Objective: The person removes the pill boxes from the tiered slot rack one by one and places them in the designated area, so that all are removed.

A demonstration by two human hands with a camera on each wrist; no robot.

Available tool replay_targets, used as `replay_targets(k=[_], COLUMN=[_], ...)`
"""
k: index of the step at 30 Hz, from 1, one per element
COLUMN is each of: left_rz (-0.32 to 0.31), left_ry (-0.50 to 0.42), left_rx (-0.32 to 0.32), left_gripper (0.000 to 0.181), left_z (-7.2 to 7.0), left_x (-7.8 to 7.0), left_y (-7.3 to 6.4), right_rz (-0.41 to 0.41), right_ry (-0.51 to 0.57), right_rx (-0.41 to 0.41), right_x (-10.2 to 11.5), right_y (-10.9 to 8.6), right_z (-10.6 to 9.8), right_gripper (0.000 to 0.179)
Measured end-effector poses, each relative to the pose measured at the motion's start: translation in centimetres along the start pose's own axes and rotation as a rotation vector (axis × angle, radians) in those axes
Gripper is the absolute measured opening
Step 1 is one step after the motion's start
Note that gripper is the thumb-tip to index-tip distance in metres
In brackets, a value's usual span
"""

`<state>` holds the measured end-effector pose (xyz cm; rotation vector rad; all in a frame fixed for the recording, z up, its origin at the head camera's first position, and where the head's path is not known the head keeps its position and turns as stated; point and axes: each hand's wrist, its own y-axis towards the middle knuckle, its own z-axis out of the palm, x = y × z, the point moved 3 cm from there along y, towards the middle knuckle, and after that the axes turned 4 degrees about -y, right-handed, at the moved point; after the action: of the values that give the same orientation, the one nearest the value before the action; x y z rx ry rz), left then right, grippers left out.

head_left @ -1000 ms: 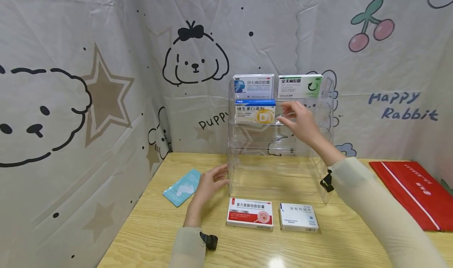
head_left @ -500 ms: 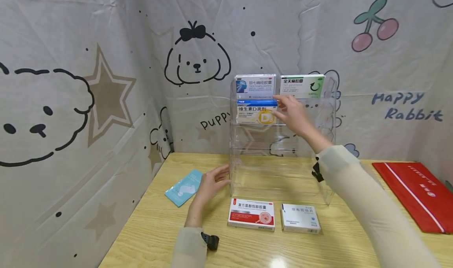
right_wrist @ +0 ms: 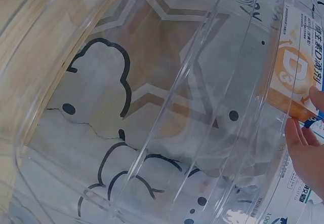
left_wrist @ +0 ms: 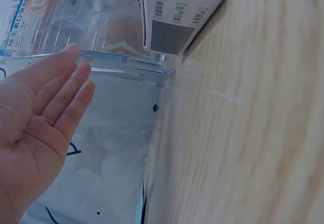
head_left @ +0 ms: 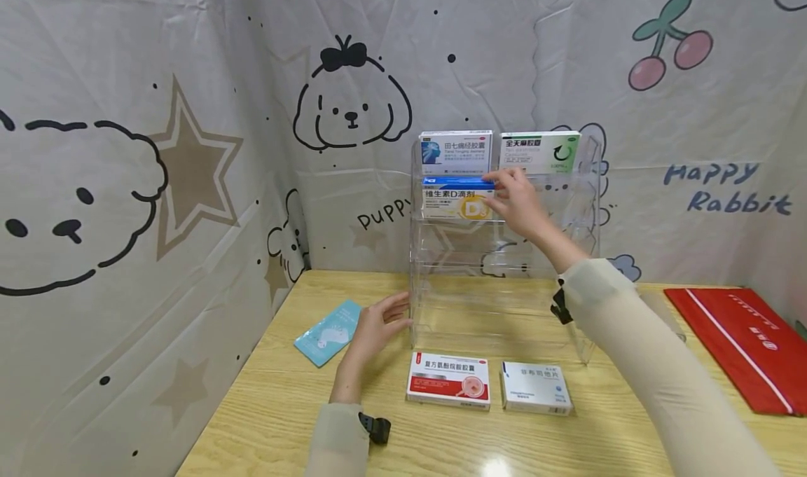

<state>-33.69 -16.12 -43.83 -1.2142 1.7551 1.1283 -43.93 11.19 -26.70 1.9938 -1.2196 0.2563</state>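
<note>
Pale cloth backdrop printed with cartoon dogs, stars and cherries hangs behind a light wood-grain table as a person works at a clear plastic tiered rack. The right hand pinches the right end of a white, blue and yellow vitamin D carton, thumb against its printed face, forefinger at its top edge, the gap between them no wider than the carton's corner. That carton stands on the second tier, at the left, directly below a white and blue cardboard carton; a white and green cardboard carton shares the top tier at right. The left hand, its fingers loosely extended and holding nothing, meets the rack's left side; I cannot tell how hard it presses. A red and white cardboard carton and a white and pale blue cardboard carton lie apart in front of the rack, a flat teal packet beside the left hand, a flat red folder at far right. Gripped at one end only, the vitamin carton could swing askew or tip over its tier's low lip. Knuckles raised too sharply might nudge the cartons above, and a hard backward push could rock the rack, which looks light and is met by little more than fingertips.
</note>
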Motion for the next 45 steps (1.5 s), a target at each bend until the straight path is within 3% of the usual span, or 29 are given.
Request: replay_targets(k=[16,45], left_rz=[0.000,0.031], left_ry=[-0.015,-0.033], left_rx=[0.015,0.005], left_gripper=[0.052,0.051], left_z=[-0.1,-0.1], left_x=[0.3,0.3], left_y=[0.1,0.2], right_rz=[0.038,-0.025], right_ry=[0.050,0.099], right_rx=[-0.012,-0.090], right_x=[0.0,-0.7], right_y=[0.5,0.5], right_z=[0.3,-1.6], right_gripper=[0.034,0.029])
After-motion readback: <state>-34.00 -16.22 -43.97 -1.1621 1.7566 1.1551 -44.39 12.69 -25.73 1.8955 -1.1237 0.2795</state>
